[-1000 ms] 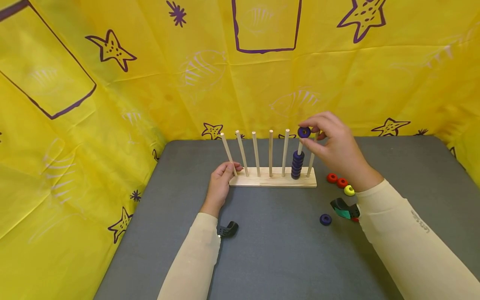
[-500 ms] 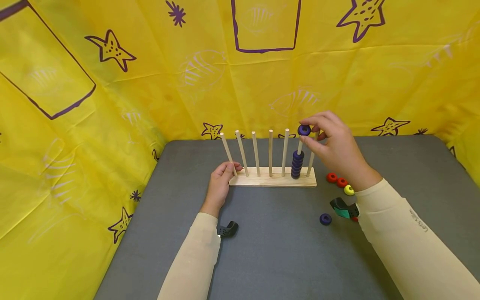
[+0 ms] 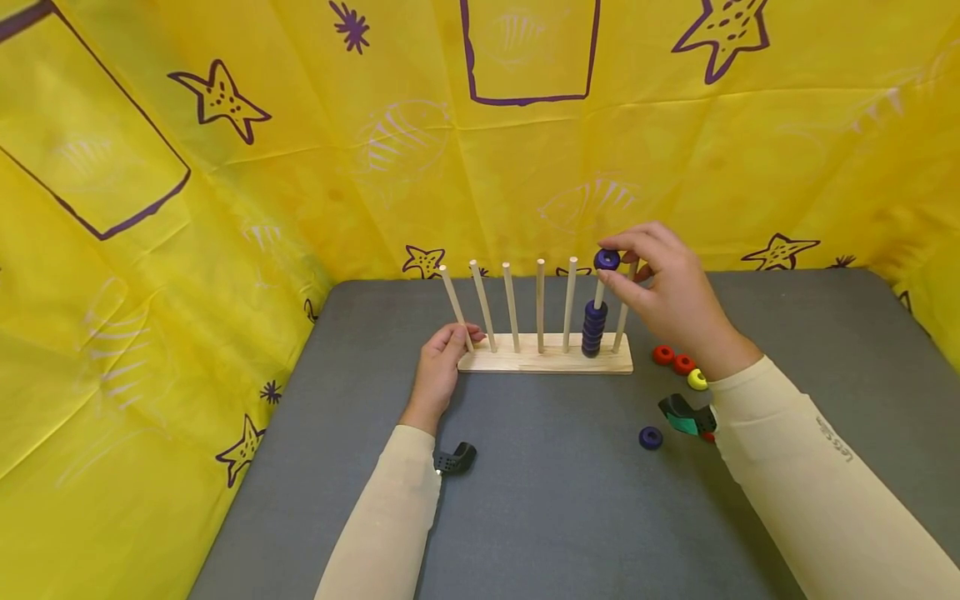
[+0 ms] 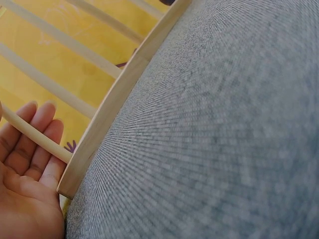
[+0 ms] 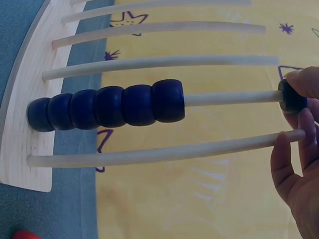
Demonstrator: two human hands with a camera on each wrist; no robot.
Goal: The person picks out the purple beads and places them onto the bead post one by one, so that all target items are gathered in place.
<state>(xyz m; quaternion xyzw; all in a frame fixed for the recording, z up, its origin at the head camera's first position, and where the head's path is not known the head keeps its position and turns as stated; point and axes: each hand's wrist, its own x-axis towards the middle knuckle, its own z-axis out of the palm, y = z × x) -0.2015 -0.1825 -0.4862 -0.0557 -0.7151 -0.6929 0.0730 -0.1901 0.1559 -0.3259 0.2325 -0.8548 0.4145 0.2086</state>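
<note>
A wooden rack [image 3: 546,364] with a row of upright pegs stands on the table. My left hand [image 3: 438,371] holds its leftmost peg [image 4: 37,134] near the bottom, fingers behind it and thumb in front. My right hand [image 3: 678,300] pinches a dark blue ring [image 3: 607,260] between thumb and fingers at the top of the second peg from the right. Lower on that peg sits a stack of several blue rings [image 5: 107,105]. In the right wrist view, other fingertips of this hand touch the tip of the rightmost peg [image 5: 164,152].
Right of the rack lie two red rings [image 3: 663,355] and a yellow ring [image 3: 697,379]. A loose blue ring [image 3: 650,437] lies nearer, and another red one is partly hidden by the right wrist camera [image 3: 678,414]. A yellow patterned cloth [image 3: 495,183] hangs behind the table.
The blue ring in my right hand has tilted and shifted slightly left onto the line of the peg's top. My left hand keeps its hold on the leftmost peg.
</note>
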